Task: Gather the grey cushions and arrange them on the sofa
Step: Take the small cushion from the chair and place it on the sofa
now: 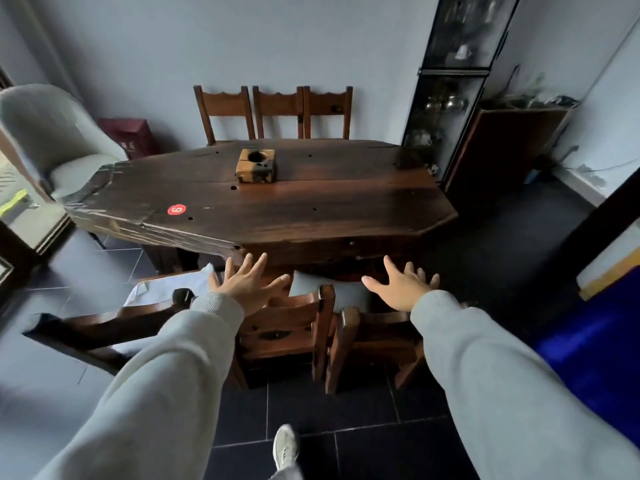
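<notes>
A pale shoe (284, 445) is seen nearest, on the dark tiled floor (363, 427). Two arms in light grey sleeves (166, 375) are stretched forward. The left hand (246, 287) is held with fingers spread and straight above the back of the middle chair (287, 327), with nothing gripped. The right hand (403, 289) is likewise spread and empty, above the right chair (374, 337). A grey cushion (346, 294) is seen on a chair seat between the two hands, just under the table edge and partly hidden by a chair post. A second pale cushion (166, 289) lies on the seat of the left chair (104, 323), just left of the left hand. Whether either hand touches a cushion cannot be told. Beyond them a long dark wooden table (346, 209) is set, with a wooden block (256, 166) and a red round sticker (177, 209) on its top. Three wooden chairs (277, 109) are lined against the far wall, with a grey armchair (52, 133) at far left and a glass cabinet (446, 98) at far right
</notes>
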Tool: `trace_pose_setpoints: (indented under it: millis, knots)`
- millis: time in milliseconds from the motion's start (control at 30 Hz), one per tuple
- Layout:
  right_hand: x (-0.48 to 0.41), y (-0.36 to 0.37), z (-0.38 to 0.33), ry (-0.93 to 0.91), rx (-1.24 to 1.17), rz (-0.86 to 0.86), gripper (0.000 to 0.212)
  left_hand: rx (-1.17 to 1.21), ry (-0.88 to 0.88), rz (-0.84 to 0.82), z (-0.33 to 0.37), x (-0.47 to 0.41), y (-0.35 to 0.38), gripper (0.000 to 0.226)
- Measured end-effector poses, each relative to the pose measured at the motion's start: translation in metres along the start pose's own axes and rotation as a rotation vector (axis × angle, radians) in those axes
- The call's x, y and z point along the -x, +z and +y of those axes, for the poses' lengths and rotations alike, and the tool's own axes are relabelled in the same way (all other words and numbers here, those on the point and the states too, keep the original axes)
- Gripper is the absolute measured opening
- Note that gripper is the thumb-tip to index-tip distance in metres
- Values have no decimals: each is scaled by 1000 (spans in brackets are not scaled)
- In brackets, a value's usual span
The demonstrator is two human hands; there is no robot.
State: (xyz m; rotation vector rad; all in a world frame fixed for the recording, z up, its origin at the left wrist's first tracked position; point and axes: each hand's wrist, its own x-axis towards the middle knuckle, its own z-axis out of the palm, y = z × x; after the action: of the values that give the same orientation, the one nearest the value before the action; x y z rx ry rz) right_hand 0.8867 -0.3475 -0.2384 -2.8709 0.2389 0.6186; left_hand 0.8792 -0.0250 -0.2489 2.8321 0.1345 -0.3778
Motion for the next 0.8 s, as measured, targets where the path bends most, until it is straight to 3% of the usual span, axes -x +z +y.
trace_pose_setpoints:
  millis: [233,367,633,800]
  knots:
    - [-101,30,4,58,-72,-128,92,134,-11,-98,6,-107,49,80]
    - [-172,37,-1,105,-219,-213,91,360,44,-251,-1,-179,71,69]
    - [-280,77,1,216,-561,-284,82,360,-112,-418,-3,-283,123,53]
    - [-351,147,23,329,-738,-378,78,444,-211,-468,-11,-340,188,39]
